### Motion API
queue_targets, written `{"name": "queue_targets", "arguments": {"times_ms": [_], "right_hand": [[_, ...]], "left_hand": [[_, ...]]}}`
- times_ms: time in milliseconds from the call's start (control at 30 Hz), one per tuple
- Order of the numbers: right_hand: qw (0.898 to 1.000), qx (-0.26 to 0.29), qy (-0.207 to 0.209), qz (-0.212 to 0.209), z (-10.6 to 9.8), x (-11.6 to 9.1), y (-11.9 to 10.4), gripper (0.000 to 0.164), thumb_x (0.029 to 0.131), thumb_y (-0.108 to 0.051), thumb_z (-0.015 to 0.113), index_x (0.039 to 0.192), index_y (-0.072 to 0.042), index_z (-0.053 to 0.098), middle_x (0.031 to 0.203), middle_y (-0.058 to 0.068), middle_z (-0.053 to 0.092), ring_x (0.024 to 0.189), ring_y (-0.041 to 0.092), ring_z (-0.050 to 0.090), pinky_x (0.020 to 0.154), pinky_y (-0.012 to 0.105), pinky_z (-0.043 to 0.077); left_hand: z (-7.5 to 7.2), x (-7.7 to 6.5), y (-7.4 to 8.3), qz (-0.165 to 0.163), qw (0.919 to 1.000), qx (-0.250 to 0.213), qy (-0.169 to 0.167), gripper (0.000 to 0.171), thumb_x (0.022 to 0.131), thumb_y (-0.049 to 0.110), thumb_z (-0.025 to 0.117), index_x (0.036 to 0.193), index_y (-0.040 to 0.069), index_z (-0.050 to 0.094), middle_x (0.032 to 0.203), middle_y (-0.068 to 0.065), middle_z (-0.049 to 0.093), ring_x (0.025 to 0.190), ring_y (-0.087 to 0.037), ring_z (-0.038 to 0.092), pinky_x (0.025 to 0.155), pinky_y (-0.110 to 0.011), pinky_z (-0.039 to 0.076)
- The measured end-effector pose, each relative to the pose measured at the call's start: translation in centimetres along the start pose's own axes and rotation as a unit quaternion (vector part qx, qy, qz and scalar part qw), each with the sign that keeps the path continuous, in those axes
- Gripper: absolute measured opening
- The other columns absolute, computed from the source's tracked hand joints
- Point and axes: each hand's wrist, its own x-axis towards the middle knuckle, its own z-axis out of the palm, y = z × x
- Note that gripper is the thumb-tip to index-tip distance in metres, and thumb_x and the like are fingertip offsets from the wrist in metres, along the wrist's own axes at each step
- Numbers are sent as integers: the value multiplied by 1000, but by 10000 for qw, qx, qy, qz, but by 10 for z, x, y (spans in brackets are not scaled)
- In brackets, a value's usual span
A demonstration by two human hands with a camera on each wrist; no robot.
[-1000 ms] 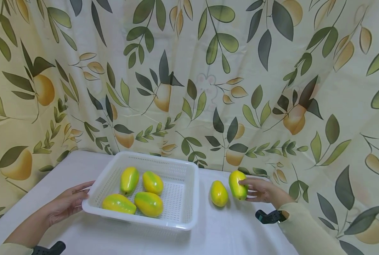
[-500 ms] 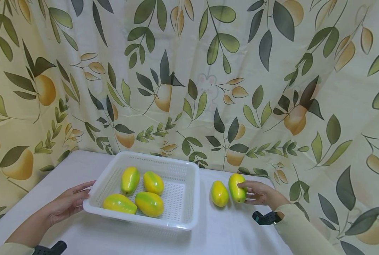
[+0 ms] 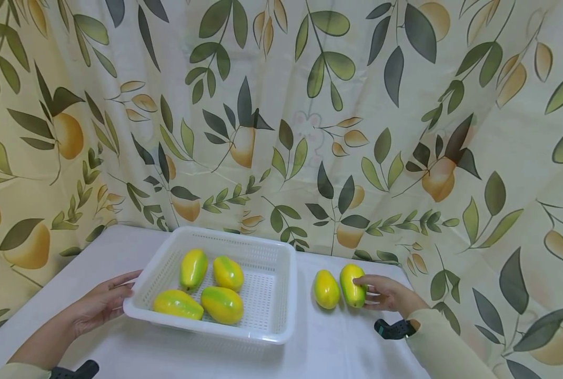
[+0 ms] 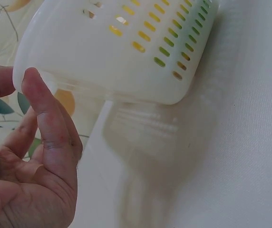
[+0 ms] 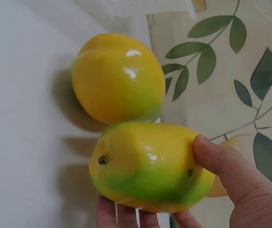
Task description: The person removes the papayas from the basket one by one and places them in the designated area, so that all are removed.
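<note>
A white perforated plastic basket (image 3: 262,336) stands on the table with several glossy yellow-green mangoes (image 3: 222,305) inside. At its left end my left hand (image 3: 102,304) pinches the rim between thumb and fingers, which the left wrist view shows close up on the basket's edge (image 4: 102,61). To the right of the basket, my right hand (image 3: 389,295) holds a mango (image 3: 350,284), thumb on top and fingers beneath in the right wrist view. Just left of the held mango (image 5: 145,166) another mango (image 5: 117,78) lies on the table, very close to it.
White cloth covers the table (image 3: 177,358). Behind it hangs a curtain (image 3: 272,131) printed with leaves and fruit. Dark straps sit on both wrists, one visible as a black wrist mount (image 3: 394,329) on the right.
My right hand has lowered the mango slightly toward the table, bringing it nearer the loose mango. The left hand and basket have stayed in place.
</note>
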Motion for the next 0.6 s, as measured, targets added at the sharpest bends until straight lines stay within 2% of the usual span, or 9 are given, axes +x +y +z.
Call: {"name": "queue_targets", "arguments": {"times_ms": [167, 333, 467, 600], "right_hand": [[9999, 42, 45, 87, 0, 1, 4, 84, 90, -30, 69, 151, 1, 21, 141, 31, 30, 121, 44, 43, 99, 50, 52], [9999, 30, 80, 91, 0, 2, 7, 81, 92, -29, 68, 150, 2, 22, 140, 30, 32, 119, 42, 45, 98, 49, 53], [9999, 26, 91, 72, 0, 4, 10, 81, 91, -30, 68, 149, 3, 23, 138, 30, 33, 117, 42, 47, 97, 49, 54], [9999, 49, 106, 56, 1, 7, 13, 83, 90, -30, 70, 149, 3, 23, 138, 31, 33, 117, 42, 47, 98, 50, 53]], "left_hand": [[0, 0, 0, 0, 10000, 59, -4, 38, 99, 11, 53, 128, 35, 55, 112, 14, 65, 103, -18, 69, 92, -40, 57], [1, -1, -1, -59, 9998, 107, 130, 47, 98, 11, 54, 142, 26, 47, 112, 14, 64, 103, -18, 69, 92, -40, 57], [0, 0, -1, -102, 9997, 131, 203, 49, 98, 12, 54, 145, 24, 44, 111, 14, 64, 103, -19, 69, 92, -40, 57], [0, 0, -1, -122, 9997, 76, 177, 46, 98, 12, 53, 141, 28, 49, 111, 13, 65, 102, -19, 69, 92, -40, 57]]}}
